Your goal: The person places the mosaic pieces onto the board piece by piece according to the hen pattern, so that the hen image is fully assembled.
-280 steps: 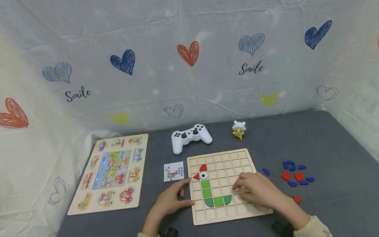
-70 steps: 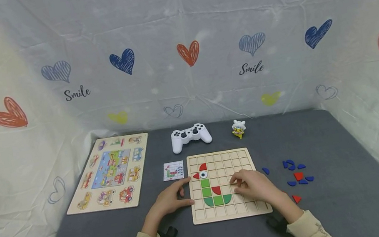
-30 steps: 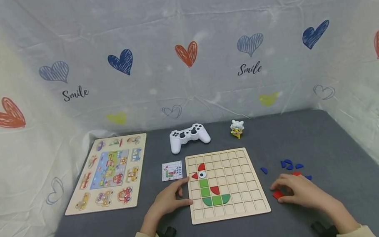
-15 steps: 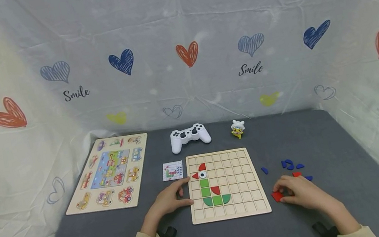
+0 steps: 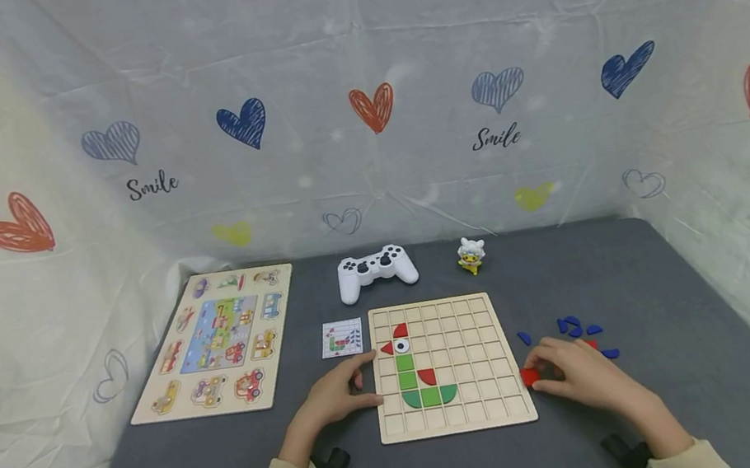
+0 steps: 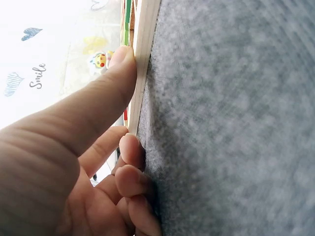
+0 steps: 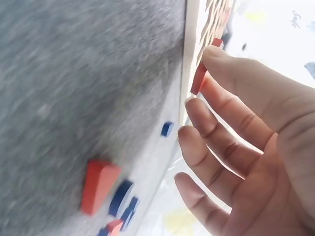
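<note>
My left hand (image 5: pixel 334 394) touches the left edge of a wooden grid board (image 5: pixel 478 414) with its thumb and index finger. In the left wrist view the thumb (image 6: pixel 115 78) lies against the board's rim. Green, red and eye pieces form a bird-like figure at the board's left. My right hand (image 5: pixel 584 373) pinches a flat red piece (image 7: pixel 199 78) between thumb and index finger, at the board's right edge; its other fingers are spread. Below that hand, the right wrist view shows a red wedge-shaped piece (image 7: pixel 98 187) on the table, hidden from the head view.
Several blue pieces (image 5: pixel 571 322) and part of another red piece (image 5: pixel 593 344) lie right of the board. A pattern card (image 5: pixel 342 338) and a vehicle puzzle board (image 5: pixel 213 342) lie to the left. A white game controller (image 5: pixel 377 269) and small figurine (image 5: pixel 472 254) stand behind.
A red quarter-round piece joined the figure earlier. Since then my right hand went right to the loose pieces, took a red piece and moved back left to the board's edge. My left hand stayed put.
</note>
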A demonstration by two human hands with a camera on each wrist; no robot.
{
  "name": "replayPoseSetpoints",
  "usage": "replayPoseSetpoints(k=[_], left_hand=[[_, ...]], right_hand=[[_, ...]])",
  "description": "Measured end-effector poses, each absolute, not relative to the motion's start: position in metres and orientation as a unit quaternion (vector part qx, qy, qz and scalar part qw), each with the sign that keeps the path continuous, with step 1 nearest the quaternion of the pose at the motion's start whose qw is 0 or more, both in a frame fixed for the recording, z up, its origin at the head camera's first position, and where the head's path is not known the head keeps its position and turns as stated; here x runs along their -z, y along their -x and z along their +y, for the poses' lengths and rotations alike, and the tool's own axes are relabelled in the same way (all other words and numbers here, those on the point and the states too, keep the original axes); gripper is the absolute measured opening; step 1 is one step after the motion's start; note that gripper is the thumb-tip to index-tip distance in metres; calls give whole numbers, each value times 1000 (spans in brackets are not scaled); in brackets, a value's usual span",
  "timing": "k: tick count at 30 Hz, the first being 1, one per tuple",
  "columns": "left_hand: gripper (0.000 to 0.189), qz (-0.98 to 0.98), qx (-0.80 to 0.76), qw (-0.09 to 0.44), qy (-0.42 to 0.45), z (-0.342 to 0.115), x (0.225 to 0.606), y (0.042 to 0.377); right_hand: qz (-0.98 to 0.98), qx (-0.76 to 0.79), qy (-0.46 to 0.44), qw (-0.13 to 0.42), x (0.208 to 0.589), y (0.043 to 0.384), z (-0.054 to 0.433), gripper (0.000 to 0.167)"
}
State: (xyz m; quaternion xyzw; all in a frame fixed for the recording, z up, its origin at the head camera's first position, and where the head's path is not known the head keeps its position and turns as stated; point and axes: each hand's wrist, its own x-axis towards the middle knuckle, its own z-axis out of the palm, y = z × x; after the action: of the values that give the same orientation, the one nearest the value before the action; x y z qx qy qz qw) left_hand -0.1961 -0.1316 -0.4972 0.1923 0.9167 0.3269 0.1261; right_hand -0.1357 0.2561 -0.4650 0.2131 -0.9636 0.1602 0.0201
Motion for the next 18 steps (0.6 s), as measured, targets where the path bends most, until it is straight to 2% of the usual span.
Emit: replayPoseSetpoints(k=[18], left_hand=[[71,917,-327,123,-192,-131,495,195]], right_hand=[[-953,-168,-251,22,461,154,209,19]])
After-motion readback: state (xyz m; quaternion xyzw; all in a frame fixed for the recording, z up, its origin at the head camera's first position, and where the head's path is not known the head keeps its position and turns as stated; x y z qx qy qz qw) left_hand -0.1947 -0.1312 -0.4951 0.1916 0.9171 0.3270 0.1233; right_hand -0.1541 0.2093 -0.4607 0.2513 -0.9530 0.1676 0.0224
